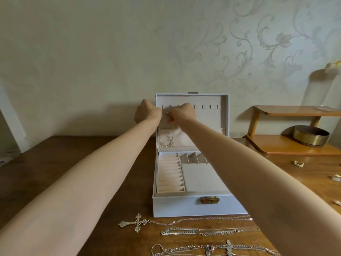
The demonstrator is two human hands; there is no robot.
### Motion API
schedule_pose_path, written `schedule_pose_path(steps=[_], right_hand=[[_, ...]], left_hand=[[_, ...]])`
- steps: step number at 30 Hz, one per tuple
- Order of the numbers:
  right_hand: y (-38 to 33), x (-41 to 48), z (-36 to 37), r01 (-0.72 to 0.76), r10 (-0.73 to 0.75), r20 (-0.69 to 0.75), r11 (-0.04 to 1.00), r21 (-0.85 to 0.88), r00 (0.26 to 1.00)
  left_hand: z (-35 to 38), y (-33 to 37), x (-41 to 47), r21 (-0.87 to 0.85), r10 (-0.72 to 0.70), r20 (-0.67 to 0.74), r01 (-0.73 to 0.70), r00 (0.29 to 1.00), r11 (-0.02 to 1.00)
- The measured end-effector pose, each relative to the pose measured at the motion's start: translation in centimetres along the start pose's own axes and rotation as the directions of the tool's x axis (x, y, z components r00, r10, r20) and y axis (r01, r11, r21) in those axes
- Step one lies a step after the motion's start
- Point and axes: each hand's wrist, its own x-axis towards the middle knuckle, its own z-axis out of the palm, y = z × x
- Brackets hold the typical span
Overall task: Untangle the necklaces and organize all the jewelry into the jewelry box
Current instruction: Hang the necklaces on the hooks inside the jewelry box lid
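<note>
The white jewelry box (184, 206) stands open on the wooden table, its lid (224, 115) upright with a row of hooks. Both hands are raised to the hooks at the lid's left. My left hand (146, 113) and my right hand (182, 113) pinch a pearl necklace (167, 143), which hangs down into the lid's pocket. In front of the box lie a cross necklace (137, 222), a flat silver chain (186, 231) and tangled chains (212, 249). The fingertips are hidden behind the hands.
A wooden shelf stand (287, 145) with a round gold tin (311, 135) sits at the right. A gold ring (299, 163) and small earrings (335, 177) lie on the table at the right. The wall is right behind the box.
</note>
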Motion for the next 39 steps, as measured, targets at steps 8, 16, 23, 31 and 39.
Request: schedule_pose_path(steps=[8, 16, 23, 31, 39], right_hand=[[3.4, -3.2, -0.9, -0.088, 0.032, 0.332, 0.984, 0.156, 0.943], [5.3, -5.0, -1.4, -0.074, 0.06, 0.384, 0.997, 0.02, 0.921], [5.4, -5.1, -3.3, 0.189, -0.138, 0.257, 0.964, -0.185, 0.956], [4.2, -1.9, -4.5, 0.447, -0.45, 0.131, 0.725, -0.524, 0.883], [3.8, -1.1, -3.8, 0.374, -0.363, 0.155, 0.676, -0.635, 0.919]], left_hand=[[0.2, -2.8, -3.5, -0.074, 0.176, 0.042, -0.173, 0.983, 0.982], [-0.4, -4.3, -5.9, 0.036, 0.49, 0.06, -0.492, 0.87, 0.87], [0.1, -6.0, -5.9, 0.401, 0.717, 0.282, -0.757, 0.637, 0.515], [0.6, -5.6, -6.4, 0.506, 0.701, 0.294, -0.728, 0.649, 0.462], [0.6, -5.3, -5.8, 0.428, 0.687, 0.292, -0.734, 0.665, 0.528]])
